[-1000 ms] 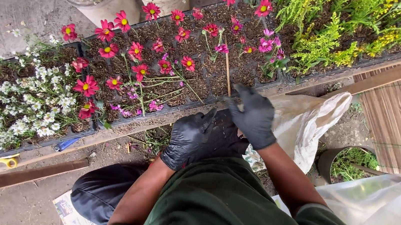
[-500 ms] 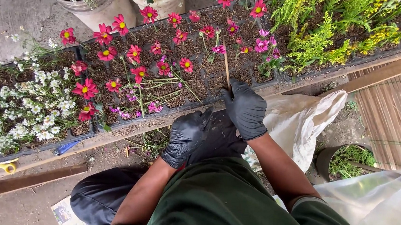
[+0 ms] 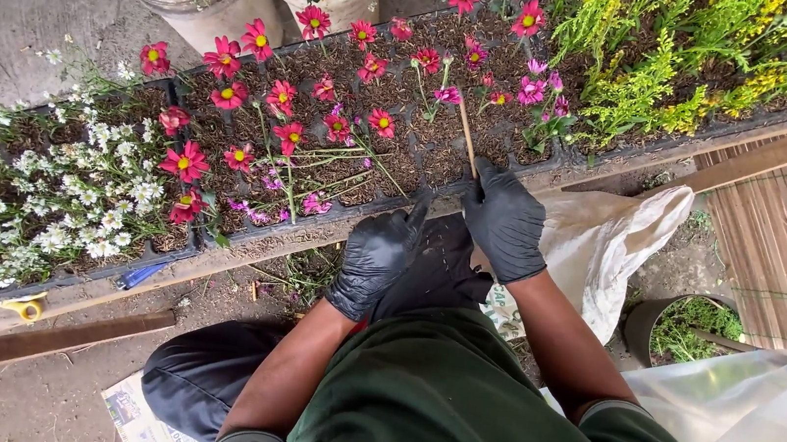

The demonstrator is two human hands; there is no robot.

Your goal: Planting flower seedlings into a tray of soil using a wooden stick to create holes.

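Glossy rubbery gloves on hands [image 3: 441, 241], wooden stick [image 3: 467, 137]

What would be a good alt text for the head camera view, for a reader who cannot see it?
Seen from above, a person in black gloves holds a thin wooden stick in the right hand, its tip in a black seedling tray of red flowers. The left hand rests at the tray's near edge, one finger pointing up. White flowers grow to the left, yellow-green plants to the right.

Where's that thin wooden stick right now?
In the head view, the thin wooden stick is just right of centre, gripped by the right hand, its tip poking into the seedling tray near the pink flowers.
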